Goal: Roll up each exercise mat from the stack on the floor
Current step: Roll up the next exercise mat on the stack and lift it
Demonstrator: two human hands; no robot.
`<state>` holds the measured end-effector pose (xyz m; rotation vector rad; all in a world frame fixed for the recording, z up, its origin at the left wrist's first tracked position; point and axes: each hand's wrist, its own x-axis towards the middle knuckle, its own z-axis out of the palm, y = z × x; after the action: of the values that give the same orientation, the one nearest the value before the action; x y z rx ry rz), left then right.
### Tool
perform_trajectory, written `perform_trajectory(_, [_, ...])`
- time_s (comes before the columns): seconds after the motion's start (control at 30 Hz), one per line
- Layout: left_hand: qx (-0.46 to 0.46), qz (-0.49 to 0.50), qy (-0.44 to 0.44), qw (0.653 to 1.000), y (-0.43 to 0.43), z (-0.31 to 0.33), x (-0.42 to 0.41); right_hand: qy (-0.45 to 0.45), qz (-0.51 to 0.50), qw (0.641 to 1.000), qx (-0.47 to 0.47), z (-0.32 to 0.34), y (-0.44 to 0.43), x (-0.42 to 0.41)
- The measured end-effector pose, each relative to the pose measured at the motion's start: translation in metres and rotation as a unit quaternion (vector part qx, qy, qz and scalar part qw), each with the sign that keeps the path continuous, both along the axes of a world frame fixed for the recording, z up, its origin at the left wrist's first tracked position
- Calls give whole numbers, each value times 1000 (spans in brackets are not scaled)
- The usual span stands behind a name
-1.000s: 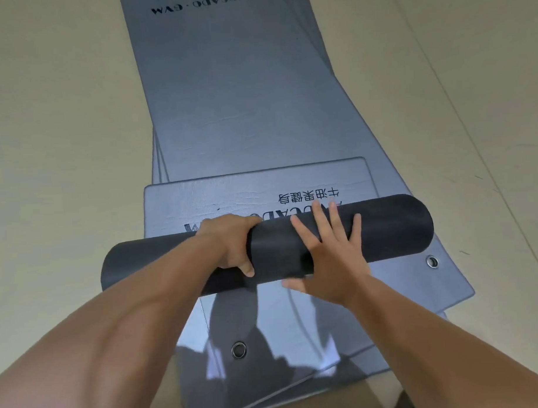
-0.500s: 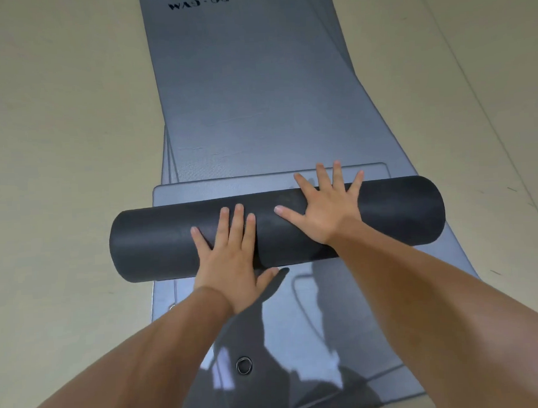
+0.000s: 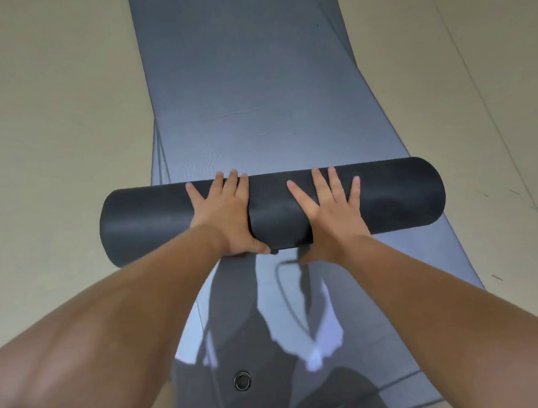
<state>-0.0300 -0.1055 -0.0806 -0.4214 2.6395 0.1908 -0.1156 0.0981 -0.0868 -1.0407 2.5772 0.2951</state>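
The left hand [image 3: 224, 216] and right hand [image 3: 332, 213] press flat, fingers straight, on the rolled mat [image 3: 398, 196]. The roll lies crosswise under both palms on the mat stack [image 3: 258, 97].

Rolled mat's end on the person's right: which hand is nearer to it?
Right. The right hand presses the rolled mat right of its middle; the left hand presses left of the middle, farther from that end.

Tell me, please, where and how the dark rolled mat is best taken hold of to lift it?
Grip the rolled mat round its middle, from the near side and above, hands apart, probably. It is a long cylinder lying crosswise on the flat mats, so a central two-hand hold balances it. The left hand and right hand press flat there.
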Motion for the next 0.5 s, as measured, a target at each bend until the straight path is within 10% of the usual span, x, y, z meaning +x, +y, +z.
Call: perform_trajectory(0.5, [-91, -51, 2, 995, 4, 2, -20, -64, 22, 996, 64, 29, -40, -56])
